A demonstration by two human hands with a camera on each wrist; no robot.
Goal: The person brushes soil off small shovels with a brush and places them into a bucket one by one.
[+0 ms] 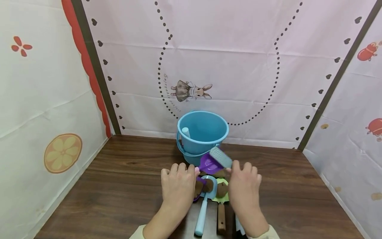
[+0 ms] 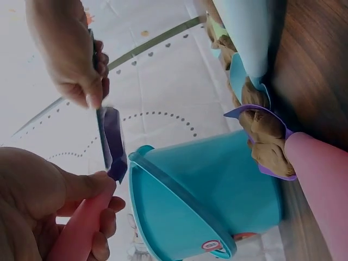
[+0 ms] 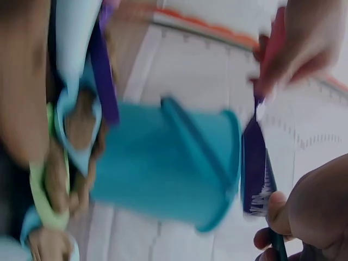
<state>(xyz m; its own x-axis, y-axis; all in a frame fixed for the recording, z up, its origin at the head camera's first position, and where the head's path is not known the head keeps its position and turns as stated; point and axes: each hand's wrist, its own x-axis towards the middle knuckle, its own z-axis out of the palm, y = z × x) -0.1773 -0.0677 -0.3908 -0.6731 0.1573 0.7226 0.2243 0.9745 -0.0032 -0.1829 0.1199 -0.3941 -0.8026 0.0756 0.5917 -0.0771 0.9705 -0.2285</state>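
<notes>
My left hand (image 1: 178, 186) grips the pink handle of a small toy shovel with a purple blade (image 1: 209, 164). My right hand (image 1: 245, 189) holds a brush (image 1: 221, 157) by its dark handle, which shows in the right wrist view. The pale bristles (image 3: 262, 200) lie along the shovel's blade, seemingly touching it. Both tools are raised in front of a blue bucket (image 1: 191, 146). The blade looks bare in the head view. My hands hide most of both handles from above.
Below my hands, several shovels bearing brown lumps (image 2: 263, 125) lie on the wooden table (image 1: 143, 159). Among them are a light-blue shovel (image 1: 202, 215), a green one with a wooden handle (image 1: 221, 217), and a pink-handled purple one (image 2: 321, 185). A light-blue handle (image 1: 186, 132) stands inside the bucket.
</notes>
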